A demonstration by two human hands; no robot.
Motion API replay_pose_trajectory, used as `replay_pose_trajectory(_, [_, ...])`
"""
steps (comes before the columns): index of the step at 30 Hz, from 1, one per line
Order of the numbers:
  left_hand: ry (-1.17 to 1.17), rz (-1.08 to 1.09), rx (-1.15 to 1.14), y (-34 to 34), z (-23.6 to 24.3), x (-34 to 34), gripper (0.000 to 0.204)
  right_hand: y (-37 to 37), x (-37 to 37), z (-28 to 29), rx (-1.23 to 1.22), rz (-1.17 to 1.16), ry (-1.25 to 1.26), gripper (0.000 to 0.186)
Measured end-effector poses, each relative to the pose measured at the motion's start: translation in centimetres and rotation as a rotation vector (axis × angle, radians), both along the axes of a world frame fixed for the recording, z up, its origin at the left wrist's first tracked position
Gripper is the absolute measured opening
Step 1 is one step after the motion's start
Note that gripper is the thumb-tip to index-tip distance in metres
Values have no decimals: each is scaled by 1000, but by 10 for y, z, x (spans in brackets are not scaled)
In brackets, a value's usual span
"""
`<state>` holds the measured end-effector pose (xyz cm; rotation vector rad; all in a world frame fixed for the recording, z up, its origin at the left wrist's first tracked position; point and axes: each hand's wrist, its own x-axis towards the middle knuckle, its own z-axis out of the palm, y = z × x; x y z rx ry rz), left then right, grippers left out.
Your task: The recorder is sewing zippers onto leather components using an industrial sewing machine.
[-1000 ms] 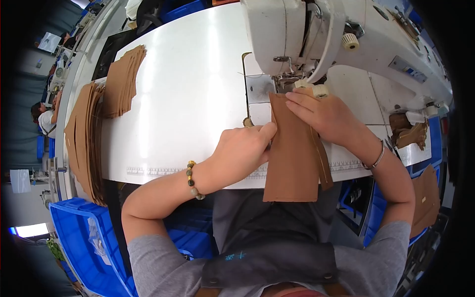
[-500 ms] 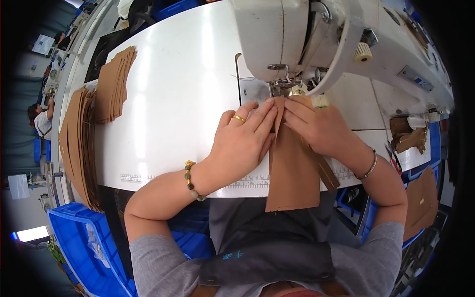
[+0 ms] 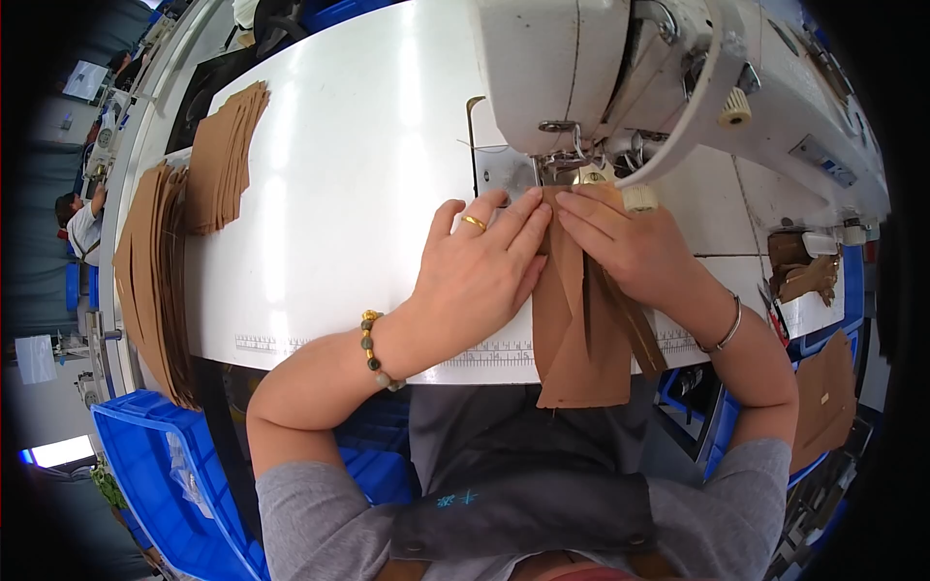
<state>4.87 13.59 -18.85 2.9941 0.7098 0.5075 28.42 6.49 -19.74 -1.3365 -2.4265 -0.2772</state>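
Brown fabric [image 3: 581, 329] hangs over the near table [image 3: 339, 194] edge and runs up under both hands to the sewing machine [image 3: 620, 87]. The step looks like feeding a seam; the next move would call for keeping the edges aligned toward the needle. Left hand [image 3: 480, 276] lies flat, fingers [image 3: 523, 218] extended together, pressing the fabric's left edge. Right hand [image 3: 630, 247] presses likewise, fingertips near the presser foot [image 3: 567, 165]. Farther left, cut pieces [image 3: 218, 155] lie stacked.

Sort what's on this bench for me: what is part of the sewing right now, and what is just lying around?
In use: brown fabric piece, pressed flat by left hand and right hand; white sewing machine.

Lying about: brown stacks at the table's left; blue crate; brown scraps on the right.
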Motion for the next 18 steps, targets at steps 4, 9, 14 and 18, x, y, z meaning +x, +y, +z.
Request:
replay_pose_trajectory(4, [-16, 23, 12, 8, -1, 5, 54, 8, 1, -5, 67, -10, 44, 35])
replay_pose_trajectory(9, [-53, 42, -10, 16, -3, 11, 50, 15, 5, -10, 33, -66, 39, 37])
replay_pose_trajectory(14, [-58, 48, 19, 13, -5, 12, 49, 13, 5, -8, 63, -48, 34, 37])
replay_pose_trajectory(18, [60, -35, 36, -15, 2, -4, 49, 10, 1, 0, 55, -17, 46, 33])
